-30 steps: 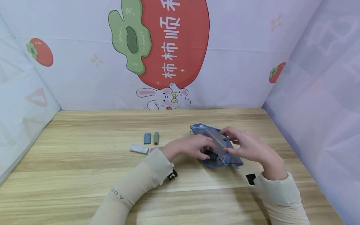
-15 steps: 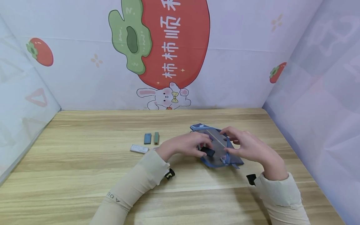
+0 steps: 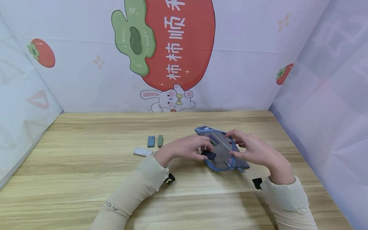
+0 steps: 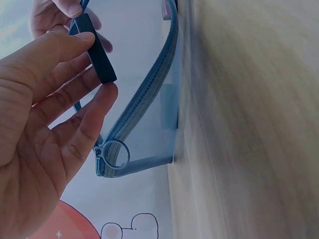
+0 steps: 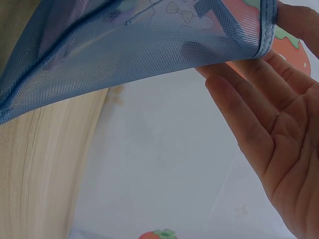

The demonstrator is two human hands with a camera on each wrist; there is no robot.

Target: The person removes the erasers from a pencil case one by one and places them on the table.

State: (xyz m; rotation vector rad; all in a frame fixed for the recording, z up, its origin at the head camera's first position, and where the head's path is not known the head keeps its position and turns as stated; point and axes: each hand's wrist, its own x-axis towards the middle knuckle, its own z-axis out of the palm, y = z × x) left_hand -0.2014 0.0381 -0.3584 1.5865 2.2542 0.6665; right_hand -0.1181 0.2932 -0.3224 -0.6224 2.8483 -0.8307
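My left hand (image 3: pixel 188 147) pinches a small dark rectangular block (image 3: pixel 209 155) between thumb and fingers. In the left wrist view the block (image 4: pixel 97 52) is held just outside the mouth of a blue mesh zip pouch (image 3: pixel 222 158). The zipper (image 4: pixel 144 82) gapes, and a round pull ring (image 4: pixel 124 162) hangs at its corner. My right hand (image 3: pixel 254 148) grips the pouch's upper edge between thumb and fingers, keeping the mouth raised. Through the mesh shows a purple and green piece (image 3: pixel 213 139) inside, and a pinkish one (image 3: pixel 228 163) lies near the right corner.
Left of the pouch lie a blue block (image 3: pixel 151 141), a green block (image 3: pixel 160 141) and a whitish block (image 3: pixel 142 151) on the wooden table (image 3: pixel 86 179). My left forearm passes just in front of them. Printed cloth walls (image 3: pixel 244 80) border the table.
My left hand has drawn back leftward with the dark block, from over the pouch toward its left edge. A pinkish block on the table is now hidden behind the left wrist. The right hand stays put.
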